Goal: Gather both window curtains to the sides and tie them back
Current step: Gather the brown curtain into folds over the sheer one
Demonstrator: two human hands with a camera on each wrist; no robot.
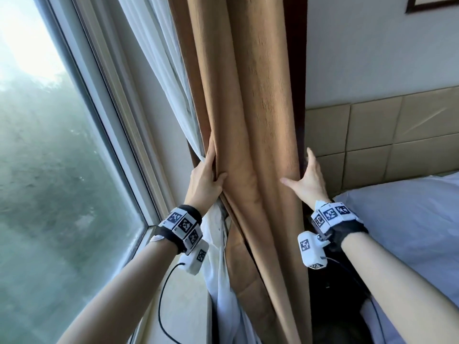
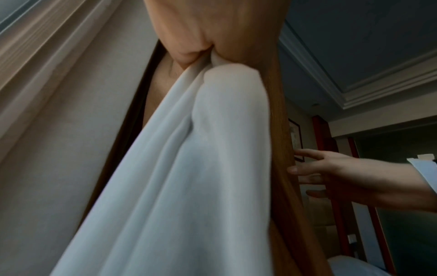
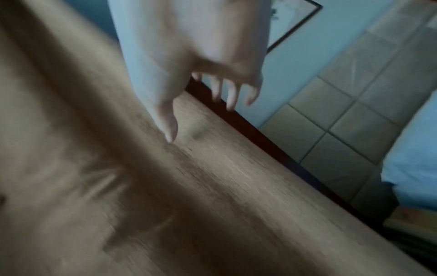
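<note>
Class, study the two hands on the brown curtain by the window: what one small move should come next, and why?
Probably the right hand should curl round the brown curtain's far edge. The left hand already grips the bunched folds beside the white sheer, while the right lies open with fingers spread, and no tie shows round the bundle.

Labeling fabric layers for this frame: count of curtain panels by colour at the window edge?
Brown curtain: 1
White sheer curtain: 1
Total: 2
The left hand grips both; the right hand is open at the brown one.
</note>
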